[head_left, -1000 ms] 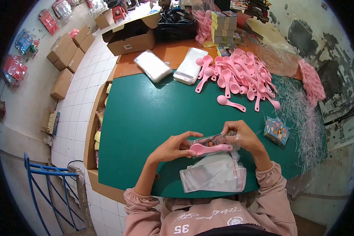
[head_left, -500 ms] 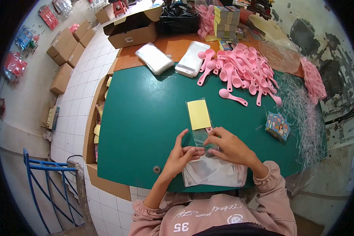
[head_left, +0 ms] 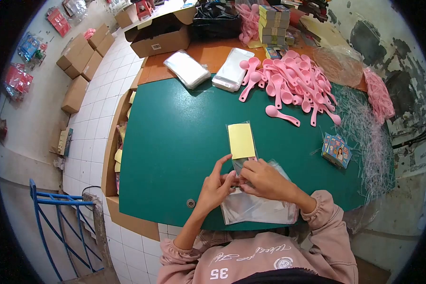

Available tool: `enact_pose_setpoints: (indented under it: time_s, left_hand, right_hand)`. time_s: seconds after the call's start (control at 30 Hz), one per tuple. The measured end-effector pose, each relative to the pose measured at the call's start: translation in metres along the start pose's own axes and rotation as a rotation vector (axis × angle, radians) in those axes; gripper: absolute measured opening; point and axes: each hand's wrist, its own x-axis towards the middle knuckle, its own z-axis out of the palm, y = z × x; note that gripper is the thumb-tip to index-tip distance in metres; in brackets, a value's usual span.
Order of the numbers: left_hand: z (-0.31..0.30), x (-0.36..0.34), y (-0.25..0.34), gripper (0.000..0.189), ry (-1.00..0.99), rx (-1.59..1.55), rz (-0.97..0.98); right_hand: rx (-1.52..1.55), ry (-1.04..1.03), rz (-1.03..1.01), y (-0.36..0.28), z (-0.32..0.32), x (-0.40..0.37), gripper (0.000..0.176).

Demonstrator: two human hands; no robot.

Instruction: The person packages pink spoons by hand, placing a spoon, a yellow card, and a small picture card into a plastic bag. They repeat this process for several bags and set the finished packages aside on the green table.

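A clear plastic bag (head_left: 230,138) lies on the green table, with a yellow card (head_left: 242,141) inside it. Just below the card shows a bit of pink handle, likely a spoon's. My left hand (head_left: 217,188) pinches the near end of the bag between thumb and fingers, its index finger stretched along the bag's left side. Bent fingers of my right hand (head_left: 265,181) close on the same end from the right, and their tips partly hide the plastic. Beneath both hands rests a stack of flat clear bags (head_left: 258,210) at the table's near edge.
Pink measuring spoons (head_left: 298,83) are heaped at the far right, one spoon (head_left: 283,116) lying apart. Two bag stacks (head_left: 188,69) (head_left: 232,70) sit at the back. Printed cards (head_left: 336,150) lie right, beside shredded plastic (head_left: 359,137). An open carton (head_left: 161,41) stands behind.
My hands have come together at the bag's near end. The left fingers, earlier spread, now pinch there, and the right fingers have moved slightly left. The view has shifted a little.
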Motion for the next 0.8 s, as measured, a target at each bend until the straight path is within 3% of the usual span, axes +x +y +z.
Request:
enact_pose_setpoints:
  time_s: [0.07,0.17,0.37,0.43,0.57,0.63,0.8]
  left_hand:
    - [-0.001,0.004,0.005,0.045,0.019,0.182,0.016]
    - [0.000,0.010,0.001,0.042,0.005,0.075,0.033]
    - [0.015,0.012,0.004,0.030,-0.028,-0.051,-0.025]
    - [0.010,0.015,-0.004,0.025,-0.007,-0.070,-0.002]
    - [-0.003,0.013,-0.010,0.018,-0.017,-0.067,0.002]
    - [-0.004,0.011,-0.010,0.018,-0.046,-0.081,0.009]
    - [0.002,0.002,0.001,0.027,-0.061,-0.175,-0.124]
  right_hand:
    - [-0.042,0.048,-0.055,-0.004,0.002,-0.001,0.017]
    - [-0.047,0.034,-0.050,-0.004,-0.002,-0.004,0.016]
    - [0.302,-0.020,-0.091,0.012,-0.024,-0.018,0.015]
    - [0.583,-0.102,0.071,0.006,-0.039,-0.023,0.013]
    - [0.604,-0.112,-0.062,0.036,-0.094,-0.031,0.015]
    - [0.503,0.002,0.195,0.043,-0.114,-0.032,0.014]
    - [0.317,-0.062,0.125,0.008,-0.056,-0.020,0.018]
